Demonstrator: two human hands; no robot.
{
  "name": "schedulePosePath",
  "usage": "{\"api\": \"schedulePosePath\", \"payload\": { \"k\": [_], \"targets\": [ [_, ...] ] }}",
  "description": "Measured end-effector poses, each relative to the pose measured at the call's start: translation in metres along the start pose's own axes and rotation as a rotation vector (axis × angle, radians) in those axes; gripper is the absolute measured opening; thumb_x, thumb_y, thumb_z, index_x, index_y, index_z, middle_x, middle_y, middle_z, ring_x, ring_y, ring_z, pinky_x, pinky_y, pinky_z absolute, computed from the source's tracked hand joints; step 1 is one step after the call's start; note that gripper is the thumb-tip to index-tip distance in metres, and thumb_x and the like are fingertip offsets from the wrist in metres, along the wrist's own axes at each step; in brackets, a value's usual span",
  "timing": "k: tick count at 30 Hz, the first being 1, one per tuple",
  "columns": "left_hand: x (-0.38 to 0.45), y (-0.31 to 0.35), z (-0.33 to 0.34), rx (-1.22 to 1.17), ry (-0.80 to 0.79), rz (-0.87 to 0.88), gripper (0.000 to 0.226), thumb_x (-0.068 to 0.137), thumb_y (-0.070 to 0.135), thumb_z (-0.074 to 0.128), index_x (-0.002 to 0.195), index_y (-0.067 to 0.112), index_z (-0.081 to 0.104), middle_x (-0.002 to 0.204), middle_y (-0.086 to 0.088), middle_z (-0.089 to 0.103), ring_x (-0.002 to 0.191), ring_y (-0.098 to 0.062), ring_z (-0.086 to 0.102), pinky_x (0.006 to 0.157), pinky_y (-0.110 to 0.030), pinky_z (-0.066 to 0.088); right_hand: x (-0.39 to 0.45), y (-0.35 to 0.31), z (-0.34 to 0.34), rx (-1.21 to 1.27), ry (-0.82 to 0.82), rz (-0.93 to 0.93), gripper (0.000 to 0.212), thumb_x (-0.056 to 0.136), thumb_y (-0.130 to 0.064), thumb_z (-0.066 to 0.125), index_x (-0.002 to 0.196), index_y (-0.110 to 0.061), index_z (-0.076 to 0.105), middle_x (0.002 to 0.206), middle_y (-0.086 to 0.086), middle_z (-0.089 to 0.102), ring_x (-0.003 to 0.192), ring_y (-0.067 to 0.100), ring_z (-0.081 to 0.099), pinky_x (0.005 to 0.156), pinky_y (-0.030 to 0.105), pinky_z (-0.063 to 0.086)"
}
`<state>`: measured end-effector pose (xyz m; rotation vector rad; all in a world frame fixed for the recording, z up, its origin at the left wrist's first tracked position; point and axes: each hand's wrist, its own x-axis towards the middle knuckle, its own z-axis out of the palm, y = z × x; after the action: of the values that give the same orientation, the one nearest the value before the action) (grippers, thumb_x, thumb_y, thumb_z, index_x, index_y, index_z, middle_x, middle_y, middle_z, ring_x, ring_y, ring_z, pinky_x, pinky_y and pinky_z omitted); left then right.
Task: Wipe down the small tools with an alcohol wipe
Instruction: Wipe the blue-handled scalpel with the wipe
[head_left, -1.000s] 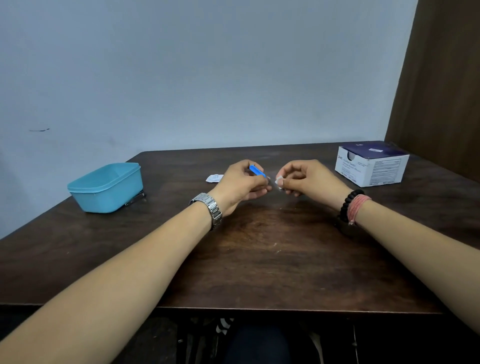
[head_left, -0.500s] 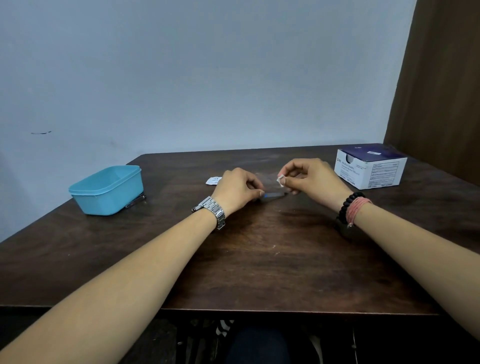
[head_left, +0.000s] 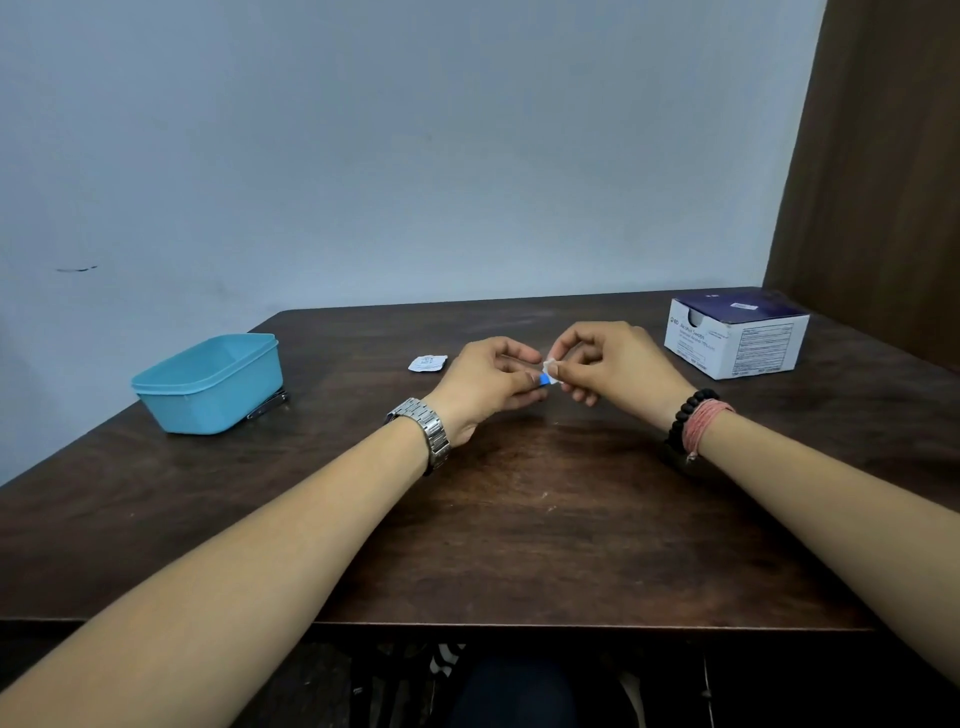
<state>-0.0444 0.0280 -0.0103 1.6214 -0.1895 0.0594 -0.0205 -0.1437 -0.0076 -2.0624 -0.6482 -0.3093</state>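
Pinching a blue tool (head_left: 544, 381) (left hand (head_left: 485, 382)), right hand (head_left: 610, 366) pressing the wipe (head_left: 550, 366) on it

Dark wooden table (head_left: 519, 545). Teal plastic container (head_left: 210, 382), lidded, left side of table. Metal clip-like item (head_left: 267, 405), touching container's right base, identity unclear. White and navy swab box (head_left: 737, 340), far right. Torn white sachet (head_left: 427, 362), flat near centre. Pale wall (head_left: 415, 156) behind.

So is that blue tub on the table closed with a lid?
Yes, a matching lid sits over the blue tub on the table, so nothing inside it shows.
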Motion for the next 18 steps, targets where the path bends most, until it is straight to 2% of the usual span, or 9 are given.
{"api": "schedulePosePath", "payload": {
  "k": [4, 12, 16, 18],
  "targets": [
    [-0.0011, 0.0016, 0.0011, -0.048, 0.003, -0.045, 0.017, 0.087, -0.009, 0.061, 0.099, 0.003, 0.057, 0.097, -0.021, 0.065, 0.077, -0.022, 0.071, 0.069, -0.023, 0.059, 0.0002, 0.0014, -0.0003, -0.051, 0.015, -0.004, 0.004, 0.084, -0.016, 0.07, 0.082, -0.014, 0.066, 0.061, 0.003, 0.069, 0.053, 0.015, 0.064, 0.051, 0.028, 0.055],
    [-0.0022, 0.005, 0.0019, -0.122, 0.032, -0.087, 0.017, 0.087, -0.011, 0.059, 0.099, 0.002, 0.056, 0.091, -0.017, 0.064, 0.071, -0.019, 0.071, 0.067, -0.022, 0.059, 0.0016, 0.0028, -0.0047, -0.119, 0.065, -0.016, 0.006, 0.084, -0.016, 0.069, 0.079, -0.016, 0.066, 0.059, 0.001, 0.068, 0.051, 0.014, 0.063, 0.051, 0.028, 0.056],
    [-0.002, 0.0061, 0.0007, -0.117, 0.045, -0.098, 0.017, 0.087, -0.01, 0.059, 0.096, 0.004, 0.057, 0.094, -0.018, 0.064, 0.072, -0.02, 0.07, 0.065, -0.021, 0.059, 0.0031, 0.0072, -0.0076, -0.149, 0.108, 0.003, 0.007, 0.084, -0.016, 0.069, 0.078, -0.015, 0.065, 0.057, -0.001, 0.067, 0.049, 0.012, 0.062, 0.051, 0.023, 0.053],
    [-0.0008, 0.0058, -0.0002, -0.076, 0.062, -0.107, 0.016, 0.088, -0.007, 0.061, 0.095, 0.007, 0.059, 0.09, -0.014, 0.067, 0.07, -0.017, 0.07, 0.065, -0.021, 0.058, 0.0043, 0.0098, -0.0098, -0.169, 0.138, 0.016, 0.008, 0.085, -0.018, 0.068, 0.079, -0.015, 0.065, 0.057, -0.001, 0.068, 0.051, 0.014, 0.064, 0.056, 0.02, 0.051]
  ]
}}
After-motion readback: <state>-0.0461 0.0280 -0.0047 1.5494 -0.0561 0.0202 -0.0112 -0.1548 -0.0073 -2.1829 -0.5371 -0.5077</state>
